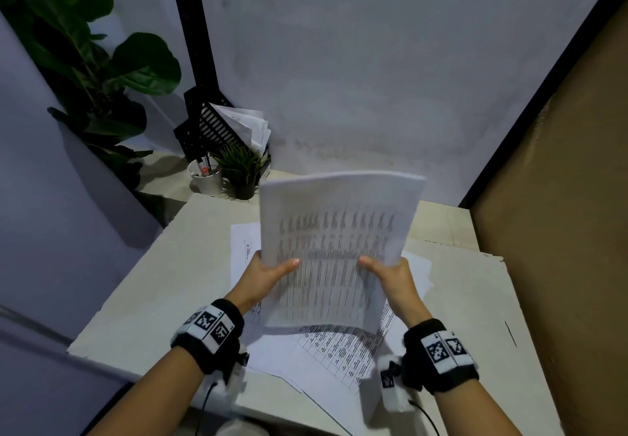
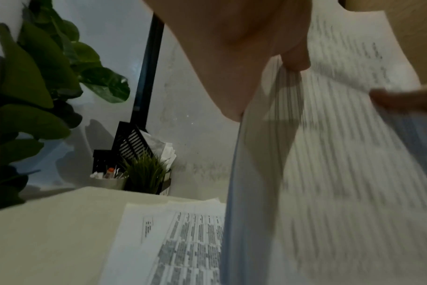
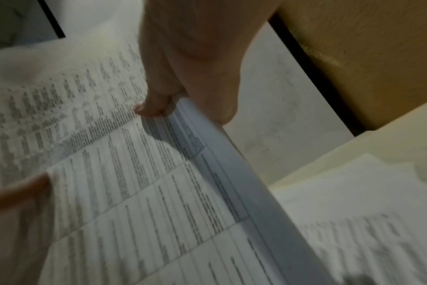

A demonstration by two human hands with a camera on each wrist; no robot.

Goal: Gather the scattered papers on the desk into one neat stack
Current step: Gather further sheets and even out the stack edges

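A sheaf of printed papers stands nearly upright above the desk, its lower edge lifted off the surface. My left hand grips its left side, thumb on the front sheet. My right hand grips the right side the same way. From the left wrist view the sheaf shows edge-on under my left hand; from the right wrist view the sheaf is pinched by my right hand. Several loose sheets with printed tables lie flat on the white desk beneath.
At the desk's back left stand a black file rack holding papers, a white pen cup and a small potted plant. A large leafy plant rises at the left. A brown panel borders the right side.
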